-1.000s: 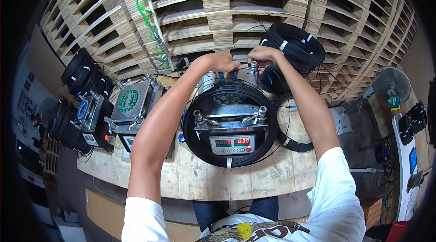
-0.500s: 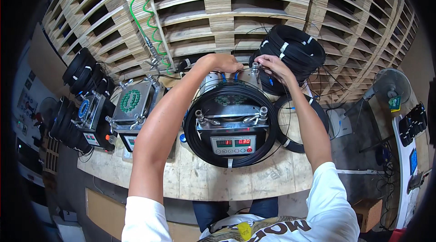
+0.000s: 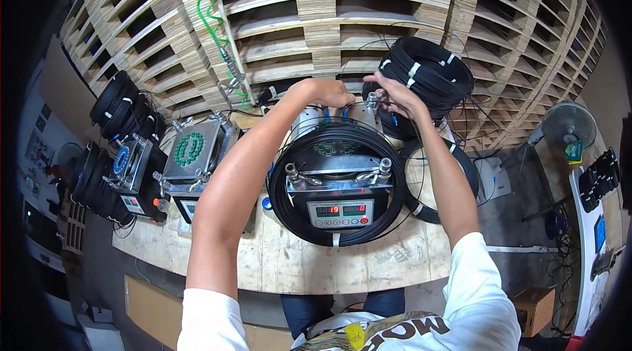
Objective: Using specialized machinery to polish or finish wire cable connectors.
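A bench-top machine with a red digital display (image 3: 341, 212) stands in front of me. Its metal top plate (image 3: 329, 165) carries a ring of small green pieces and knobbed posts at the corners. A large coil of black cable (image 3: 282, 209) hangs around its front, with blue-tipped ends near the back. My left hand (image 3: 331, 92) is closed at the machine's rear edge; what its fingers hold is hidden. My right hand (image 3: 399, 98) is at the rear right knobbed post (image 3: 372, 98), thumb and fingers apart, one finger stretched past the post.
Two similar machines, one with a green-ringed plate (image 3: 189, 149), stand to the left. Stacked black cable coils (image 3: 428, 74) sit behind my right hand; another coil (image 3: 416, 199) lies beneath my right forearm. Wooden pallets (image 3: 316, 8) rise behind the wooden bench (image 3: 299, 270). A green coiled hose (image 3: 209, 15) hangs at the back.
My right hand has shifted slightly at the rear post, its fingers spreading from a pinch. My left hand stays nearly in place. The display's digits differ, and the green hose has swung.
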`<state>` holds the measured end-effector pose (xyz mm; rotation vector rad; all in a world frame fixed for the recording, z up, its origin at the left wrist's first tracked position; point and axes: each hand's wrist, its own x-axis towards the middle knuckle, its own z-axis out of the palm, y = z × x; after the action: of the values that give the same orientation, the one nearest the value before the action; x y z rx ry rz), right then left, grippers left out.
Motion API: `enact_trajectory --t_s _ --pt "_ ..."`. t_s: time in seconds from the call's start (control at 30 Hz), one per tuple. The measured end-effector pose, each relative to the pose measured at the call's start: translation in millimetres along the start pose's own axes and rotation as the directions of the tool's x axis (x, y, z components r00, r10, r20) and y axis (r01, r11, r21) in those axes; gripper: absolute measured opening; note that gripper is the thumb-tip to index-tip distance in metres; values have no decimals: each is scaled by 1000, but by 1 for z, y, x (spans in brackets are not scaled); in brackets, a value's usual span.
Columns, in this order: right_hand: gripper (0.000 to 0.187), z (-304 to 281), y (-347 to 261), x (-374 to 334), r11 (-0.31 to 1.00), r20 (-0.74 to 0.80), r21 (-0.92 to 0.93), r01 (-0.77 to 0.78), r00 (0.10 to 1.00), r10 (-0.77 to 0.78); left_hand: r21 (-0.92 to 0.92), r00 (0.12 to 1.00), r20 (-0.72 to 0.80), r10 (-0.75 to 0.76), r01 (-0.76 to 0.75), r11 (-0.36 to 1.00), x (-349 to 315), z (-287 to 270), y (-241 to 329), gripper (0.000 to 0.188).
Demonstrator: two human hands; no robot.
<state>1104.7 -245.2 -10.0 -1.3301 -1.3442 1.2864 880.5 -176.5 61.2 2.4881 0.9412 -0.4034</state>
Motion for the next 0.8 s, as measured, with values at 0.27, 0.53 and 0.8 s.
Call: enact_trajectory --t_s 0.27,0.53,0.8 --pt "56 -17 26 3 949 82 273 156 979 -185 11 1000 -9 -2 2 1000 12 -2 1 52" --pt "87 9 -8 -35 987 40 13 159 986 -160 -202 992 -46 119 -126 971 5 -27 -41 67" --pt "74 14 -2 -23 950 42 -295 103 995 -95 -730 998 -31 53 -58 680 9 21 -127 48"
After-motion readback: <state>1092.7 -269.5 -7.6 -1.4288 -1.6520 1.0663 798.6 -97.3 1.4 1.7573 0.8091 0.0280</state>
